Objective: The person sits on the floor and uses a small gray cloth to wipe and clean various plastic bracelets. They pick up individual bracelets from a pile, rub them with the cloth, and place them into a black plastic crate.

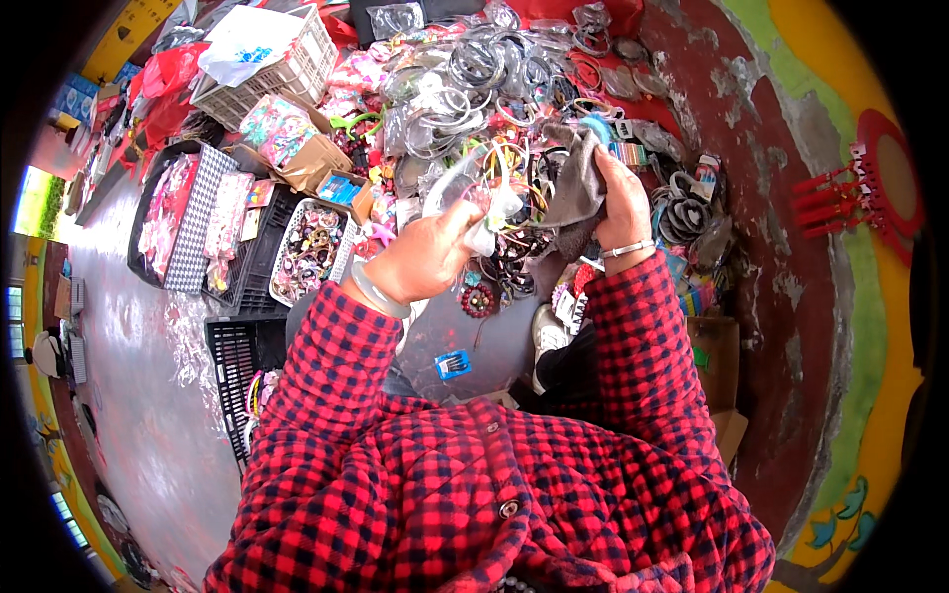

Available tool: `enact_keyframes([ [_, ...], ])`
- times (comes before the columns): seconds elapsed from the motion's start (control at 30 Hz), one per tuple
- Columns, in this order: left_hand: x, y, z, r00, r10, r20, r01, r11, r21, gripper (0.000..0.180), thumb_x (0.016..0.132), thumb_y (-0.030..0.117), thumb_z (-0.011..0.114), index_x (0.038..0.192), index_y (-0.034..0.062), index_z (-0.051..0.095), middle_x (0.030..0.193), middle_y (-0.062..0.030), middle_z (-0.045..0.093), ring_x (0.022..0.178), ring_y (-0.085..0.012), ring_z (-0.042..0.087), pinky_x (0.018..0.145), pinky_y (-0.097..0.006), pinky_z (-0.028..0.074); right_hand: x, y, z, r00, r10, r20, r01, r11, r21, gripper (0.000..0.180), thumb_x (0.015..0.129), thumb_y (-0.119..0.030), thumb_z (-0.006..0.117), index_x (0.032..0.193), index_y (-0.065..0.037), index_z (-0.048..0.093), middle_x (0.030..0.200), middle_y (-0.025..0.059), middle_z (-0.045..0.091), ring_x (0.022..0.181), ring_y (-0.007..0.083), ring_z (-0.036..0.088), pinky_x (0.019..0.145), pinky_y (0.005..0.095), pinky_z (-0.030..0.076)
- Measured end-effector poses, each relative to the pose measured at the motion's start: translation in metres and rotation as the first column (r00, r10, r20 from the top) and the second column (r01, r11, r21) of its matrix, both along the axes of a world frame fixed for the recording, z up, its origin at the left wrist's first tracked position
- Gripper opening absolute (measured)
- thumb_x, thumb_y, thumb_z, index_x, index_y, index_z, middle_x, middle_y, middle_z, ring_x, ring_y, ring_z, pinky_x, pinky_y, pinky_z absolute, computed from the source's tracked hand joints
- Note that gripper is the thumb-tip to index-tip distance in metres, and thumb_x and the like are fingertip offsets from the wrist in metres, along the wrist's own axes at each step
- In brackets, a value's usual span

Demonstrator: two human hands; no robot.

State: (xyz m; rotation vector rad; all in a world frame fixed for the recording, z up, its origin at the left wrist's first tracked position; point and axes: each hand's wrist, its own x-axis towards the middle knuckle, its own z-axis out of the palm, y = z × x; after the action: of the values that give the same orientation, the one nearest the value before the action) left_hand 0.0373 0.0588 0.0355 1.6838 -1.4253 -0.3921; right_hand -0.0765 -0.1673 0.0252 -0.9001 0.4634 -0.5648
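Observation:
My left hand (423, 255) is closed on a pale, see-through headband (502, 178) with some crumpled clear plastic about it. My right hand (623, 201) grips a dark grey cloth (575, 183), which hangs down between the two hands. Both hands are held up over a big heap of hair accessories. Straight below them lies a round beaded hair tie (477, 300) in dark red. Closer to me on the floor is a small blue card (453, 365) with dark pieces on it.
Bagged headbands (479, 61) are piled ahead. To the left stand a white basket of hair ties (308, 247), a cardboard box (306, 148), a grey crate (287, 74) and a black crate (232, 371). A red hanging ornament (880, 183) is on the right wall.

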Motion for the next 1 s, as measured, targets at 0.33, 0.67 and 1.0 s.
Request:
enact_keyframes([
  [0.33, 0.026, 0.009, 0.008, -0.020, -0.277, -0.961, -0.323, 0.911, -0.256, 0.022, 0.091, 0.018, 0.045, 0.102, 0.0001, 0.050, 0.075, -0.0070, 0.052, 0.052, -0.0072, 0.041, 0.061, -0.027, 0.047, 0.002, 0.001, 0.001, 0.997, -0.075, -0.009, 0.075, 0.997, 0.002, 0.022, 0.087, -0.015, 0.052, 0.103, -0.002, 0.058, 0.095, 0.0044, 0.062, 0.083, 0.0142, 0.059, 0.073, 0.0269, 0.047],
  [0.67, 0.033, 0.003, -0.005, -0.311, -0.136, -0.941, -0.508, 0.860, 0.044, 0.017, 0.088, 0.008, 0.047, 0.094, -0.0077, 0.052, 0.074, -0.0111, 0.056, 0.050, -0.0079, 0.047, 0.062, -0.023, 0.050, 0.006, 0.010, 0.003, 0.999, -0.035, -0.040, 0.025, 0.972, -0.233, 0.029, 0.086, -0.017, 0.054, 0.108, 0.002, 0.056, 0.098, 0.0036, 0.060, 0.088, 0.0109, 0.055, 0.076, 0.0242, 0.044],
  [1.0, 0.010, -0.012, -0.010, -0.154, -0.067, -0.986, -0.156, 0.987, -0.043, 0.016, 0.089, 0.014, 0.046, 0.093, -0.0007, 0.051, 0.064, -0.0060, 0.050, 0.043, -0.0058, 0.034, 0.043, -0.018, 0.031, 0.030, 0.062, -0.014, 0.982, -0.122, -0.144, -0.135, 0.079, -0.988, 0.027, 0.076, -0.009, 0.059, 0.101, 0.001, 0.057, 0.103, 0.0200, 0.055, 0.092, 0.0350, 0.055, 0.080, 0.0379, 0.046],
])
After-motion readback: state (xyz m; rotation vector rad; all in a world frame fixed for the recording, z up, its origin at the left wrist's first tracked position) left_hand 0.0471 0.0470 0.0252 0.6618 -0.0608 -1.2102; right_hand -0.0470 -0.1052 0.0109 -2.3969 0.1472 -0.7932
